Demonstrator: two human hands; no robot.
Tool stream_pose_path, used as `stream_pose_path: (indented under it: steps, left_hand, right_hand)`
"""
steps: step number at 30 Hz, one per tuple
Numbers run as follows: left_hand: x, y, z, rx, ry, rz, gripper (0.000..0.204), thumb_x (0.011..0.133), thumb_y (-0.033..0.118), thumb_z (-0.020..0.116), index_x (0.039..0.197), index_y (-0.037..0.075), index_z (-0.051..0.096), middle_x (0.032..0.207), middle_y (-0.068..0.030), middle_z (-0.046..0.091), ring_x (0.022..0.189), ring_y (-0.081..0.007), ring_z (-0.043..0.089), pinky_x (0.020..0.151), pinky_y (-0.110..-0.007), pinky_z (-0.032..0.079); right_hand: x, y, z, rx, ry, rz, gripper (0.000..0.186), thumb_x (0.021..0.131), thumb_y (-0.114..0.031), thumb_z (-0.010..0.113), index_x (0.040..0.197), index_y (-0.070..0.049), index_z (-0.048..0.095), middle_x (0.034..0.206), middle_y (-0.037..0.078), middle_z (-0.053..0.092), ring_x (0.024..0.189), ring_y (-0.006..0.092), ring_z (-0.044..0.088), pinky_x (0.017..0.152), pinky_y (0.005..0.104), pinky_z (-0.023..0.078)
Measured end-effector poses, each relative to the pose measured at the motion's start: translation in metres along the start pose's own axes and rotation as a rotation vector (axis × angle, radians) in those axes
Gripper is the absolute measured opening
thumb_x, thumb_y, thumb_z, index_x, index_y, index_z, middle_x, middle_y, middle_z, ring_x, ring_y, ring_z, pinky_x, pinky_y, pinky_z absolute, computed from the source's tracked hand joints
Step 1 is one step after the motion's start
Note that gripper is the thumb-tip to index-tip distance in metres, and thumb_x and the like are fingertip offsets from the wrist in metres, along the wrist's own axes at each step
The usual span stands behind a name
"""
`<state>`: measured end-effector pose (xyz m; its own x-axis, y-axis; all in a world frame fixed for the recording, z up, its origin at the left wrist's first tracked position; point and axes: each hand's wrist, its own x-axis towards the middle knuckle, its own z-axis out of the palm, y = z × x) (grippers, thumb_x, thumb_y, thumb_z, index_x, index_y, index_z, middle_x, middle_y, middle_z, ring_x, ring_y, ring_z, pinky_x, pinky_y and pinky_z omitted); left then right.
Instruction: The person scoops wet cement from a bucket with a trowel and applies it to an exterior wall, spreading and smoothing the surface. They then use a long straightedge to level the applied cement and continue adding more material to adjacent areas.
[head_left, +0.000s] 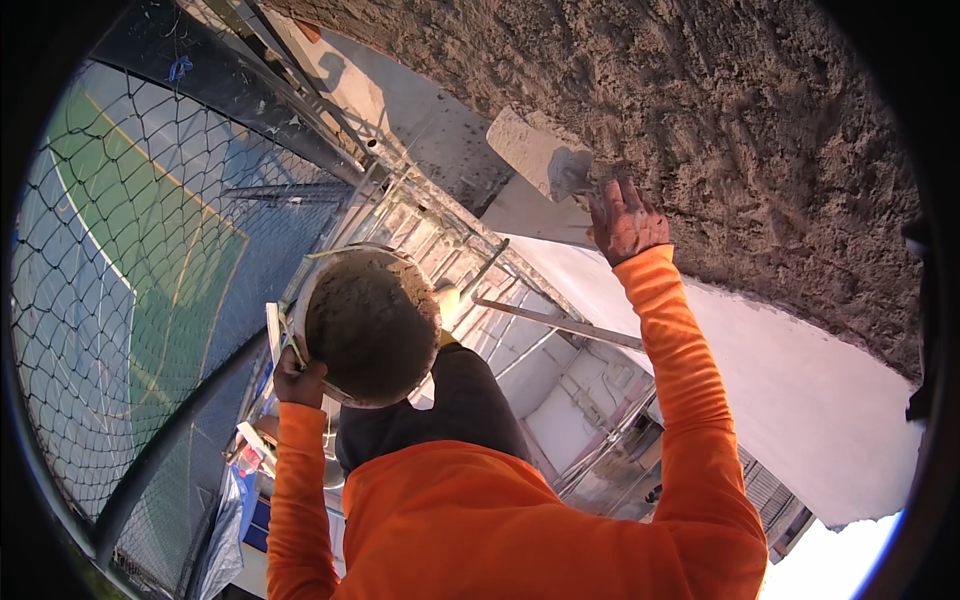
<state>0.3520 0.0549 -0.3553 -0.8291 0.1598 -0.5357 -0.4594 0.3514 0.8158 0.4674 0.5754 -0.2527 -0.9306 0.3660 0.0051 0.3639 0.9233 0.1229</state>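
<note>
A round bucket (303, 318) full of grey-brown wet mortar (368, 325) is in front of my thighs, its opening facing up at me. At its near left rim, the fingers of my left hand (299, 379) are closed round the edge. My right hand (630, 222), smeared with mortar, reaches up and forward, closed on a trowel. The mortar-coated blade of the trowel (527, 150) points away to the left, along the lower edge of the rough mortar wall (730, 110). The trowel's handle is mostly hidden by my fingers.
Scaffold poles and planks (440, 215) run below and ahead of me, with a drop beneath. Chain-link fencing (150, 250) stands on the left, with a green and blue court beyond. A smooth pale wall surface (790, 390) lies below the rough mortar on the right.
</note>
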Motion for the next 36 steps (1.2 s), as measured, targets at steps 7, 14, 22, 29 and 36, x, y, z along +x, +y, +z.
stream_pose_path:
  steps: [7,14,22,29,36]
  left_hand:
    - [0.014,-0.008,0.000,0.146,0.036,0.017,0.017,0.068,-0.001,0.063,0.083,0.006,0.060,0.080,0.0031,0.054,0.074,-0.0097,0.051,0.064,-0.026,0.044]
    - [0.007,0.020,0.024,0.270,-0.003,0.066,0.015,0.066,0.002,0.066,0.074,0.006,0.054,0.073,0.0028,0.051,0.067,-0.0107,0.048,0.058,-0.029,0.042]
    - [-0.012,0.094,0.093,0.313,-0.286,0.241,0.014,0.071,0.000,0.064,0.084,0.004,0.060,0.078,0.0004,0.058,0.070,-0.0108,0.051,0.063,-0.028,0.045]
    - [-0.018,0.138,0.131,0.177,-0.530,0.414,0.018,0.073,-0.002,0.061,0.091,-0.001,0.061,0.080,-0.0026,0.058,0.072,-0.0111,0.051,0.065,-0.030,0.047]
    - [-0.020,0.156,0.111,0.520,-0.650,0.832,0.017,0.072,0.004,0.063,0.080,0.000,0.048,0.072,-0.0189,0.047,0.062,-0.0386,0.045,0.059,-0.042,0.043]
  right_hand:
    - [0.023,-0.006,0.073,1.169,-1.139,0.228,0.029,0.092,-0.023,0.070,0.112,-0.003,0.063,0.086,0.008,0.065,0.078,0.0227,0.063,0.077,0.0336,0.052]
    - [-0.100,-0.049,0.055,0.735,-0.126,0.272,0.037,0.093,-0.036,0.068,0.114,-0.006,0.062,0.094,0.018,0.070,0.089,0.0396,0.069,0.076,0.0455,0.055]
    - [-0.143,-0.161,0.083,0.373,-0.696,-0.047,0.041,0.094,-0.021,0.053,0.132,-0.006,0.051,0.112,0.020,0.065,0.101,0.0329,0.067,0.083,0.0462,0.051]
    - [-0.166,-0.215,0.081,0.363,-0.396,-0.055,0.030,0.095,-0.021,0.047,0.120,-0.007,0.055,0.091,0.014,0.061,0.079,0.0274,0.061,0.067,0.0407,0.049]
    - [-0.175,-0.240,0.064,0.396,-0.710,0.385,0.034,0.097,-0.029,0.044,0.123,-0.012,0.057,0.121,0.010,0.065,0.117,0.0274,0.060,0.099,0.0454,0.044]
